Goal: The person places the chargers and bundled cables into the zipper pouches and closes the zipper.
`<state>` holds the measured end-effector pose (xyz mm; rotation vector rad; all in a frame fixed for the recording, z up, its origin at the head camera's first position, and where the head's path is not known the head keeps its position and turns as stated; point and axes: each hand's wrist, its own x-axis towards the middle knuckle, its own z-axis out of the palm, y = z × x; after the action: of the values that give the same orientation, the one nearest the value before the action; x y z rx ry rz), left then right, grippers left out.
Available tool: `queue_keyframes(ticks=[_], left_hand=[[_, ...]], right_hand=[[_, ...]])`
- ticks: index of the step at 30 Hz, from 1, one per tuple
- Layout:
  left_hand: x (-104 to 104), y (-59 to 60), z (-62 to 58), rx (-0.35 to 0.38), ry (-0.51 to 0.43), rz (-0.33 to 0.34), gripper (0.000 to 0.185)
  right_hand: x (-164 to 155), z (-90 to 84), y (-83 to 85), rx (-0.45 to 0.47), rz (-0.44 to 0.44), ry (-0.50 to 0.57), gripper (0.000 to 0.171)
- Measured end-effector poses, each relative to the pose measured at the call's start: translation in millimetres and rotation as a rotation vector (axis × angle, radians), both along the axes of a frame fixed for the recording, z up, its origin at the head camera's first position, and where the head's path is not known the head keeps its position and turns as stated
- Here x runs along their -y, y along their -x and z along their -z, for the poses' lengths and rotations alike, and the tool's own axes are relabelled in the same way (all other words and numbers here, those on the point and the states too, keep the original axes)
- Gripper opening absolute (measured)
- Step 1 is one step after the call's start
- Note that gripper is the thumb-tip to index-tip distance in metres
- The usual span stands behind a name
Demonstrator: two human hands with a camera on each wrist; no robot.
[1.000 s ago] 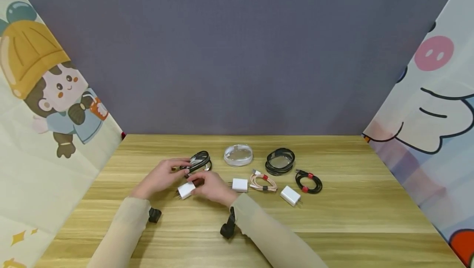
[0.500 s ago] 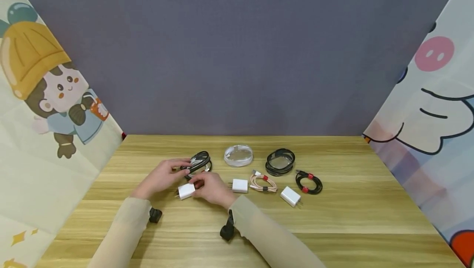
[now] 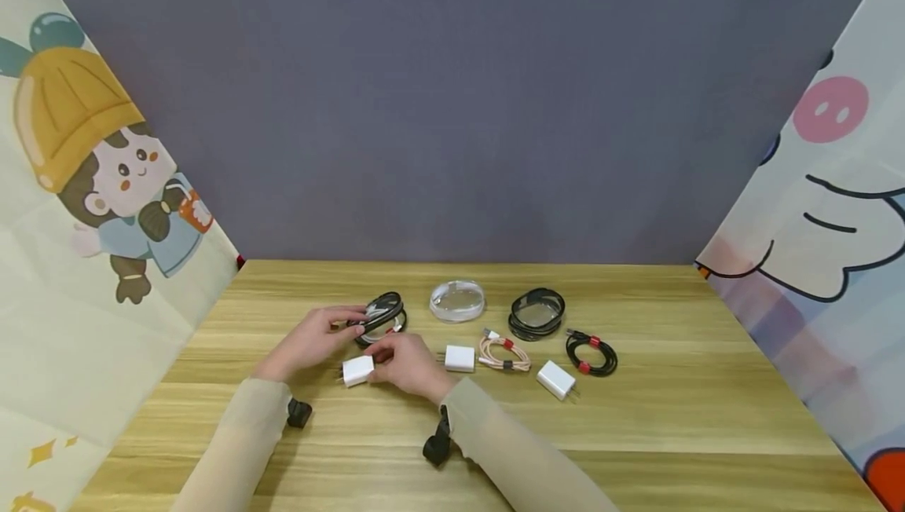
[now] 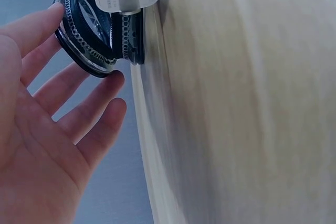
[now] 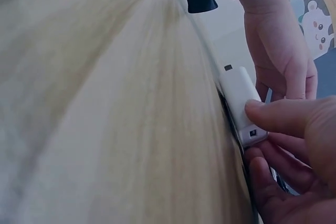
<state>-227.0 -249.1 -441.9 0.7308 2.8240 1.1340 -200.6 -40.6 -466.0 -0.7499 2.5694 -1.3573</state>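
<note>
A black coiled cable [image 3: 382,311] in a clear round wrap lies on the wooden table [image 3: 636,433], left of centre. My left hand [image 3: 351,319] is beside it with fairly straight fingers [image 4: 79,111], the fingertips touching the cable's [image 4: 84,38] near rim. A small white charger plug [image 3: 357,370] sits just in front of the coil. My right hand [image 3: 378,356] pinches the white charger plug [image 5: 240,100] between thumb and fingers [image 5: 278,116], low on the tabletop. The left hand [image 5: 278,51] shows beyond the plug in the right wrist view.
To the right lie a clear round case [image 3: 456,300], a second black coil [image 3: 536,312], a white charger [image 3: 460,358], a pink braided cable [image 3: 503,352], another white charger [image 3: 555,379] and a black cable with red ties [image 3: 591,352]. Cartoon panels stand on both sides.
The right hand has turned the white plug slightly on the table. The left hand stays at the black coil.
</note>
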Motion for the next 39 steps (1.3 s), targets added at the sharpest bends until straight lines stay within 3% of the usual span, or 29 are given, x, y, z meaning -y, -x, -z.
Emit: queue_keyframes(ticks=[19,39], left_hand=[[-0.5,-0.5,0.9,0.027,-0.022,-0.011,0.029],[-1.0,-2.6,-1.2,0.030,-0.032,0.006,0.031]], right_hand=[[-13.5,2.3,1.5,-0.037,0.007,0.010,0.035],[-36.9,-9.8,12.1,0.040,0.050,0.162,0.033]])
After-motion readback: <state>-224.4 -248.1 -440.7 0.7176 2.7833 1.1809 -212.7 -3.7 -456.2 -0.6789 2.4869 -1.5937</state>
